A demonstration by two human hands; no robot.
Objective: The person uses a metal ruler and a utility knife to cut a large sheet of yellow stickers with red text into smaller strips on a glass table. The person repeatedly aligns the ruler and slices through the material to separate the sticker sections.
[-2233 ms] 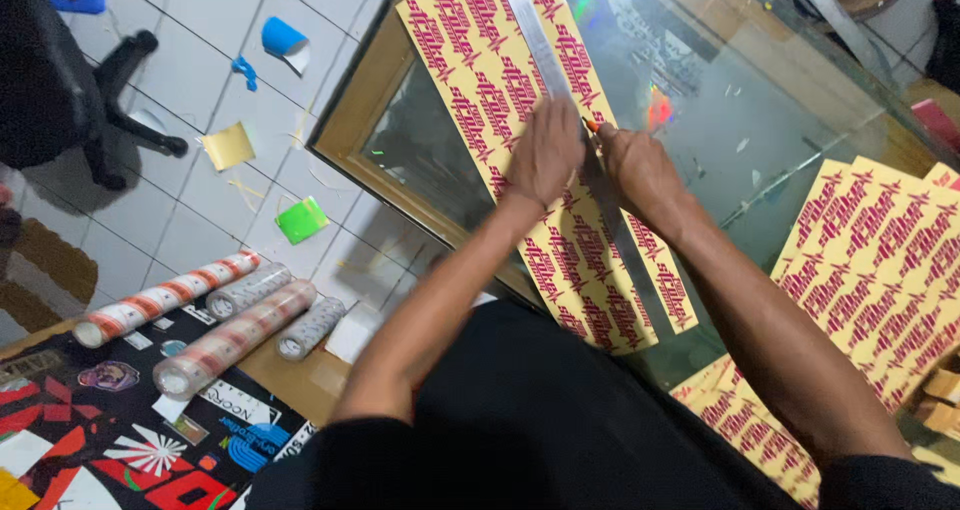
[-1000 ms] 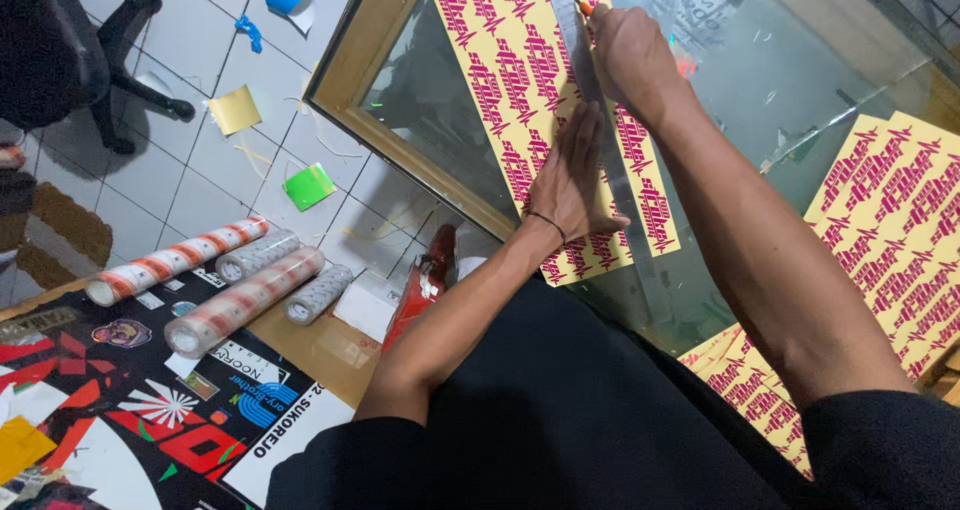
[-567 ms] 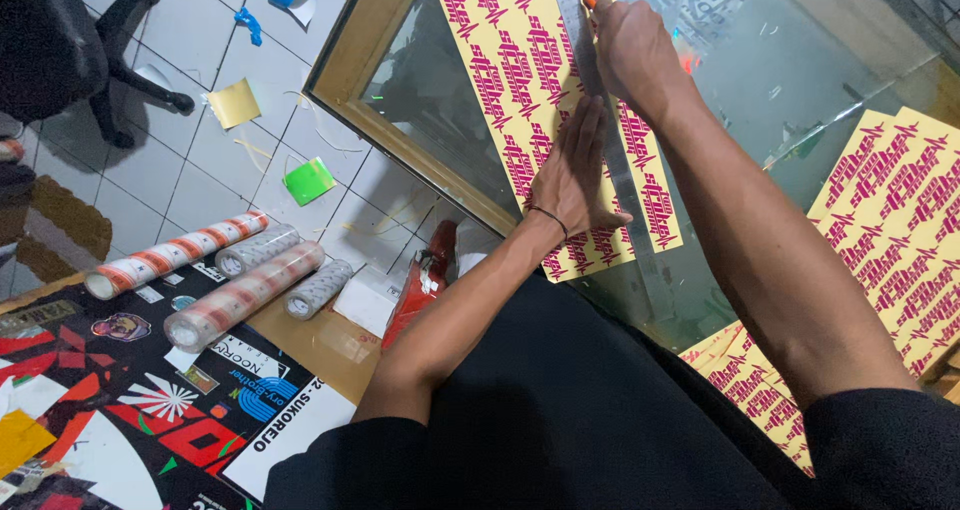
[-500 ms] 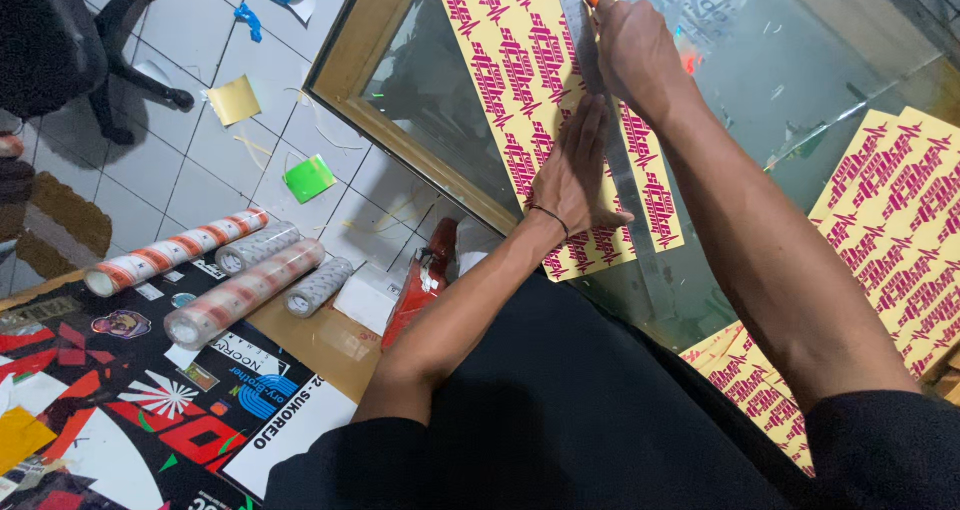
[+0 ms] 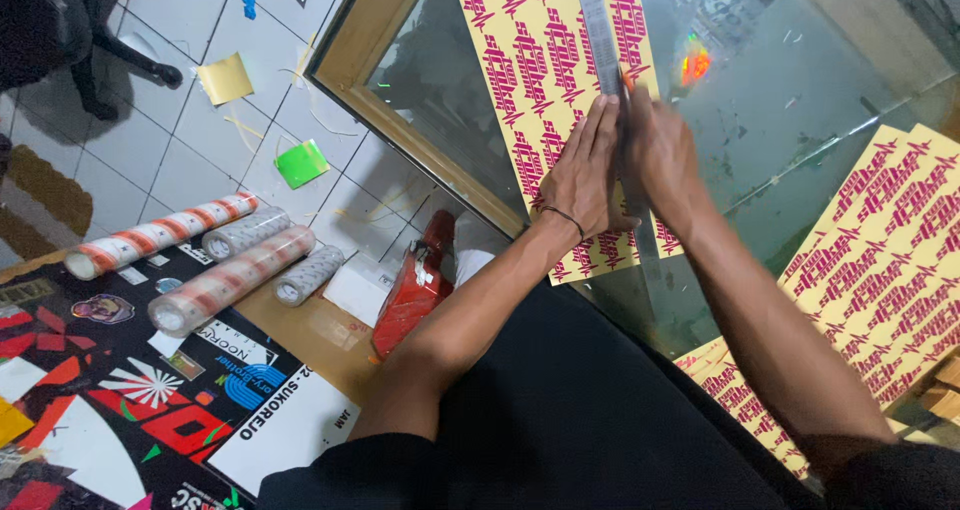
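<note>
A glass-topped table [image 5: 800, 100] with a wooden frame fills the upper right of the view, and a tiled floor lies beside it at the upper left. Across the glass lies a long yellow sheet [image 5: 540, 60] printed with rows of magenta marks, running from the top edge down toward the person. More yellow printed sheets [image 5: 880, 270] are stacked at the right, well apart from it. A metal ruler [image 5: 600, 30] lies lengthwise on the long sheet. The left hand [image 5: 585, 170] presses flat on the sheet just beside the ruler, its fingers straight and held close together. The right hand [image 5: 660, 155] is just to the right of it, on the ruler, with its fingers curled shut on a small cutter whose orange tip [image 5: 627, 73] shows at the ruler's edge; the hand is blurred. At lower left, tape rolls [image 5: 190, 260] lie side by side on a lower surface covered with stickers, and a red tape dispenser [image 5: 415, 290] sits near them. Coloured paper scraps [image 5: 302, 163] lie on the floor.
</note>
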